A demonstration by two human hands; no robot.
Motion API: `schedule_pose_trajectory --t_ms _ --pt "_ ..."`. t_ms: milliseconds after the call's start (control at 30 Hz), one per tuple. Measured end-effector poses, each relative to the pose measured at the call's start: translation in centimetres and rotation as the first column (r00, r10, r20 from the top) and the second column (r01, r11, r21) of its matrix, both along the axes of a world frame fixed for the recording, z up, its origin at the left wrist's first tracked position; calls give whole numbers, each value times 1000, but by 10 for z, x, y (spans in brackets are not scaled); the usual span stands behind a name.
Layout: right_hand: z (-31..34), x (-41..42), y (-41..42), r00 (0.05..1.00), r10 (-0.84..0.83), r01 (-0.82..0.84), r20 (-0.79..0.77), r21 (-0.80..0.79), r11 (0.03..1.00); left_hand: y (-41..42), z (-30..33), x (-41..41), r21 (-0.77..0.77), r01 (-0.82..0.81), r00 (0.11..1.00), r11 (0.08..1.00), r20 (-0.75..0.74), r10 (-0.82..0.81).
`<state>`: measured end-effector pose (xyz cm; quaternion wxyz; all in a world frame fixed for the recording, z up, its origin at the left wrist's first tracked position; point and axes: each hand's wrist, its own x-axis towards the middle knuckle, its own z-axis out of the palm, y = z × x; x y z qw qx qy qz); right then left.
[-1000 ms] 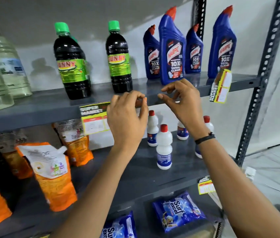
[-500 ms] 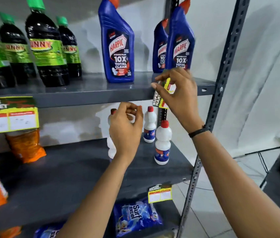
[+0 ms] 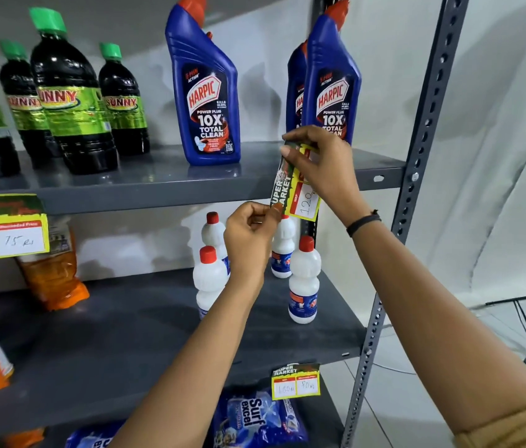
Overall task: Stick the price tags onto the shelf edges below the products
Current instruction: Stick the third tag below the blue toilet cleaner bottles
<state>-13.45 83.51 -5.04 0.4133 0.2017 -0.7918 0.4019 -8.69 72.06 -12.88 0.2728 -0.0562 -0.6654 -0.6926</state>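
A yellow and green price tag [image 3: 300, 197] marked 120 hangs on end in front of the upper shelf edge [image 3: 158, 197], below the blue Harpic bottles [image 3: 205, 92]. My right hand [image 3: 323, 169] pinches its top end. My left hand [image 3: 252, 234] pinches its lower left corner. Two more price tags are stuck on: one [image 3: 5, 232] on the upper shelf edge at the left under the Sunny bottles [image 3: 71, 98], one [image 3: 295, 381] on the middle shelf edge.
Several small white bottles with red caps [image 3: 303, 279] stand on the middle shelf behind my left hand. Orange pouches [image 3: 55, 273] lie at the left, blue Surf Excel packs [image 3: 255, 421] on the shelf below. A perforated grey upright [image 3: 416, 176] bounds the right side.
The view has closed in on the right end of the shelf. My left hand has risen and taken the tag's lower corner; the right hand still holds its top.
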Motion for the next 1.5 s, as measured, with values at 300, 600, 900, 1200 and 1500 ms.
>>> schedule_pose_trajectory --t_ms 300,600,900,1200,1500 --pt "8 -7 3 989 -2 -6 151 52 999 -1 18 9 7 24 999 1000 39 -24" --pt "5 0 10 988 30 -24 149 -47 999 -15 35 11 -127 -106 993 986 -59 99" --pt "-28 24 34 982 179 -176 63 -50 983 -38 36 12 -425 -283 927 860 -350 133" --pt "-44 19 36 997 82 -82 6 217 973 -45 19 7 -567 -401 902 720 -381 202" --pt "-45 12 34 1000 29 -28 1 257 966 -43 17 0 -583 -540 831 608 -484 274"
